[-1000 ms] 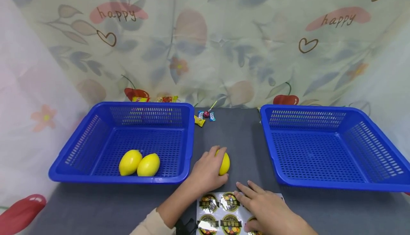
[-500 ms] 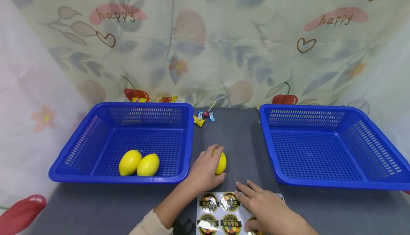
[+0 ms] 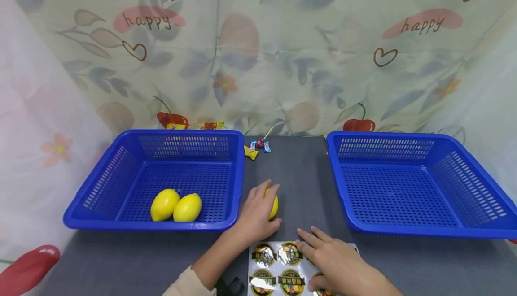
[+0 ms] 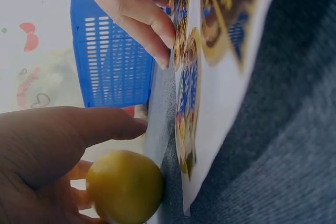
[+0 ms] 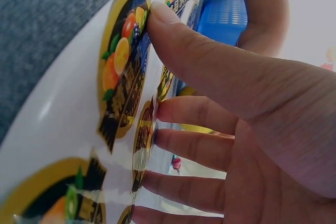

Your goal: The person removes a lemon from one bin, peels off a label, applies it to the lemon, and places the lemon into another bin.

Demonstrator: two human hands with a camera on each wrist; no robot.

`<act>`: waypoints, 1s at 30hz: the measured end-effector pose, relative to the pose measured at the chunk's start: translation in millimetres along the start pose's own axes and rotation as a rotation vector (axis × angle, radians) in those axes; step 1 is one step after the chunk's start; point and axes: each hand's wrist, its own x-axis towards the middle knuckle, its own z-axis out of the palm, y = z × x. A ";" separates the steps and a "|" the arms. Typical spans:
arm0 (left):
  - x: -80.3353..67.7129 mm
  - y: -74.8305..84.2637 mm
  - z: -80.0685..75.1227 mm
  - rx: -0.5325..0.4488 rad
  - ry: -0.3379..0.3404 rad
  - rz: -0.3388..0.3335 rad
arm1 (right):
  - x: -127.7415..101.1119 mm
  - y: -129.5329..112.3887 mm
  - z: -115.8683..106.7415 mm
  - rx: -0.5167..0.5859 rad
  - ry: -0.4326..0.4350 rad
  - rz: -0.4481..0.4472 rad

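In the head view my left hand (image 3: 254, 215) has its fingers curled over a yellow lemon (image 3: 274, 207) on the grey table between two baskets. The left wrist view shows this lemon (image 4: 126, 186) against the fingers, the thumb held apart from it. My right hand (image 3: 337, 262) rests with straight, spread fingers on a white sheet of round fruit stickers (image 3: 277, 269) at the near edge. Close up in the right wrist view, its thumb and fingertips lie on the sticker sheet (image 5: 63, 103). Part of the sheet is hidden under that hand.
A blue basket (image 3: 153, 225) at the left holds two lemons (image 3: 175, 205). Another blue basket (image 3: 432, 233) stands at the right. Small wrapped candies (image 3: 251, 153) and a lollipop (image 3: 260, 144) lie near the back curtain (image 3: 278, 85). A black object (image 3: 231, 286) is beside the sheet.
My left hand and the lemon under it have shifted a little to the left, and less of the lemon shows. The right hand stays in place on the sticker sheet.
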 end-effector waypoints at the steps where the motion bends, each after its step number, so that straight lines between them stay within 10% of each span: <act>1: 0.0 -0.5 0.6 0.006 0.007 0.003 | -0.1 -0.2 -0.1 0.001 0.001 -0.001; 11: 3.7 1.8 5.2 -0.022 0.128 0.006 | 0.3 -2.1 -1.9 0.017 -0.025 0.021; 30: 4.6 5.5 8.5 -0.058 0.022 -0.056 | -0.9 -3.6 -1.8 -0.020 0.019 0.000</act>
